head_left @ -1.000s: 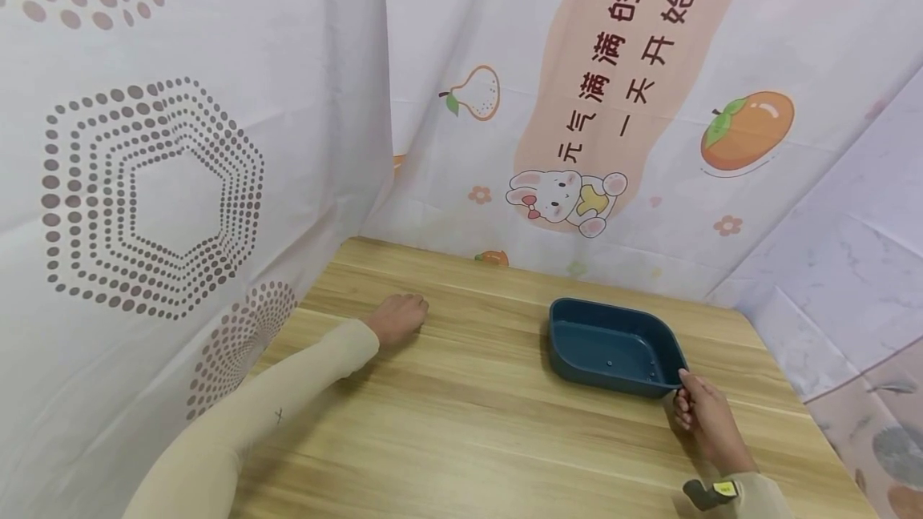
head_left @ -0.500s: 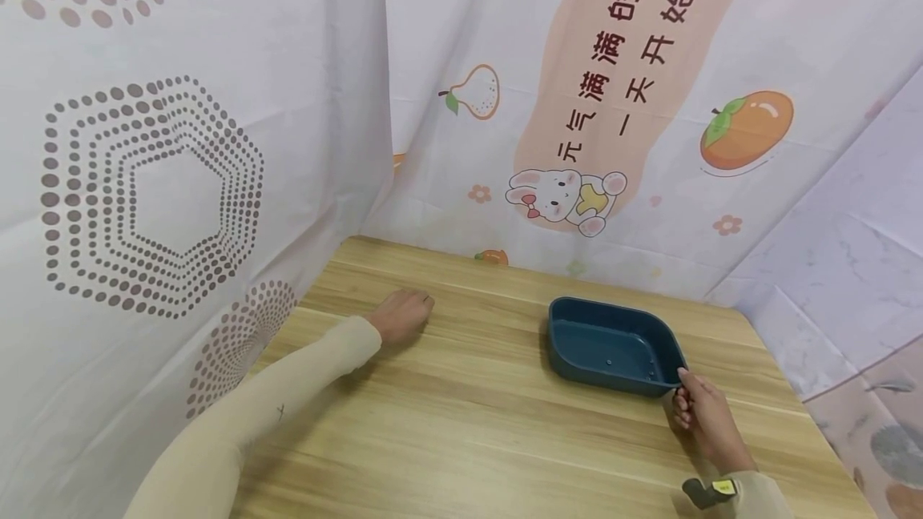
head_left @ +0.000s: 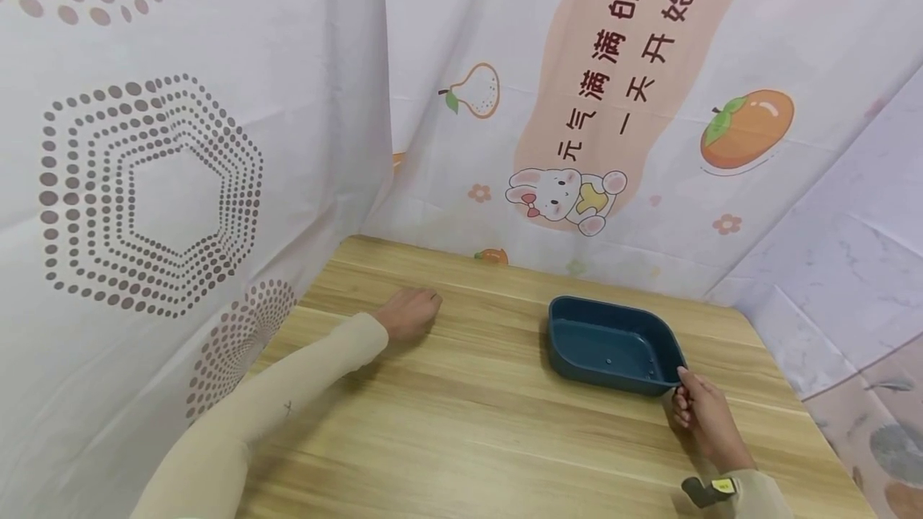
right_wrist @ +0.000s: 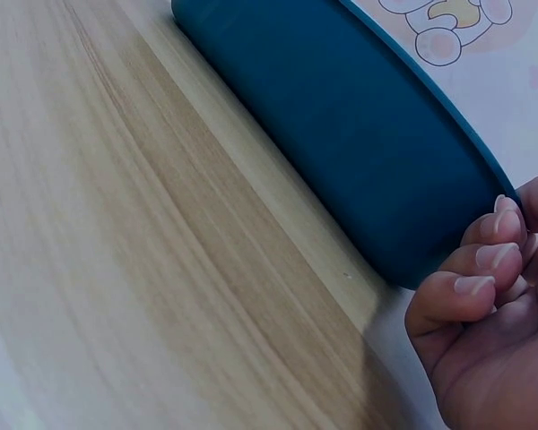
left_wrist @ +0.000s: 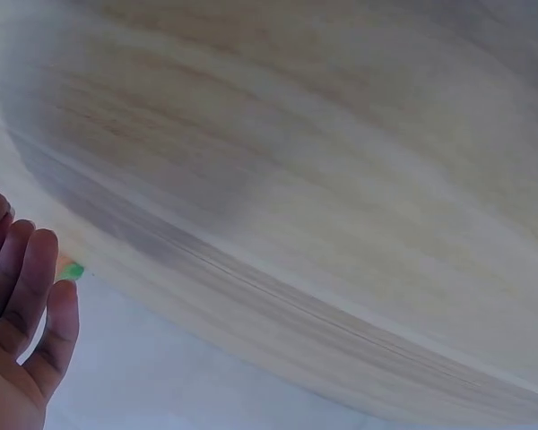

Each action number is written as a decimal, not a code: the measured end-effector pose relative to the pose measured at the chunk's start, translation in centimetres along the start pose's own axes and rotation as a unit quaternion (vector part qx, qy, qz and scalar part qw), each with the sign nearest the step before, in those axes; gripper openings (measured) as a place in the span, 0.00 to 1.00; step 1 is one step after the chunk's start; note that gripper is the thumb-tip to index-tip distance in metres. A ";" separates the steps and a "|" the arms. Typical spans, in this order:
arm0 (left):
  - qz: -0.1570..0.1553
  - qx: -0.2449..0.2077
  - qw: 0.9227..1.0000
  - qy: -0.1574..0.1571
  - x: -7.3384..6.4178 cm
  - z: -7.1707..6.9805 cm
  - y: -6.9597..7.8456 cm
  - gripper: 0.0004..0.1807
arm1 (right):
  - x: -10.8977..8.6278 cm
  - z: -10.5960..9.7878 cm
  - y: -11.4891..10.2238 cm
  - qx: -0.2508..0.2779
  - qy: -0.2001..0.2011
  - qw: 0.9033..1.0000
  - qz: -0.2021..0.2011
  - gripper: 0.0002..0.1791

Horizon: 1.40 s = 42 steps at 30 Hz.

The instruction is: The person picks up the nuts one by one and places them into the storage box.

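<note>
My right hand (head_left: 707,416) pinches the near right corner of a dark blue-green rectangular tray (head_left: 606,383) between thumb and fingers. The tray has rounded corners and stands on the wooden table; a few tiny bits (head_left: 609,361) show on its floor. In the right wrist view, the curled fingers (right_wrist: 493,257) sit against the tray's outer wall (right_wrist: 341,134). My left hand (head_left: 409,314) is over the table left of the tray, back of the hand up. In the left wrist view its fingers (left_wrist: 63,313) bend in; I cannot tell whether the fingertips pinch something small.
The wooden table (head_left: 461,439) runs back to a printed curtain (head_left: 447,183) with fruit and a rabbit. A white dotted curtain (head_left: 303,142) hangs along the left side. A pale curtain (head_left: 829,303) closes off the right.
My left hand has moved a little to the right across the table, its wrist following. The right hand and the tray have stayed in place.
</note>
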State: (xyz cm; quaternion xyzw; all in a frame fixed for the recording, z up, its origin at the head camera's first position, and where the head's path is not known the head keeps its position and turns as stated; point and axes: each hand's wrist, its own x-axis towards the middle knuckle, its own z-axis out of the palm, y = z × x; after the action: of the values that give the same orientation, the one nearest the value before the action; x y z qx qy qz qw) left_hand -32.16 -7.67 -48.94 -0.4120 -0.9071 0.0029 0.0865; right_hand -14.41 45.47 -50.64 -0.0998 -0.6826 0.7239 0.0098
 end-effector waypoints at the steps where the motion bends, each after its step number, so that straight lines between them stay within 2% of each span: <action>1: -0.001 0.000 1.000 0.000 0.1 0.0 0.0 0.03 | 0.0 0.0 0.0 0.003 -0.001 1.000 0.000 0.23; 6: -0.002 0.003 1.000 0.000 0.6 0.0 0.3 0.04 | 0.0 0.0 0.1 0.016 -0.008 1.000 -0.004 0.23; 17: 0.023 0.018 1.000 0.004 1.6 -0.5 1.2 0.05 | -0.1 0.0 0.1 0.025 -0.013 1.000 -0.006 0.23; 30: 0.032 0.012 0.999 -0.007 3.4 -0.7 2.5 0.03 | -0.1 -0.1 0.2 0.020 -0.011 1.000 -0.005 0.23; 42: 0.062 0.053 0.996 0.041 4.7 -0.3 3.6 0.07 | -0.2 0.0 0.0 0.006 -0.006 1.000 -0.004 0.22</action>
State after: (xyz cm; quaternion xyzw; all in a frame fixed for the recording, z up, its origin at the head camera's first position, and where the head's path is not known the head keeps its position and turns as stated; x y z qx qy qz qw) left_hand -32.44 -1.74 -48.14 -0.4621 -0.8741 0.0392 0.1447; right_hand -14.26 45.49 -50.58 -0.0929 -0.6785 0.7287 0.0095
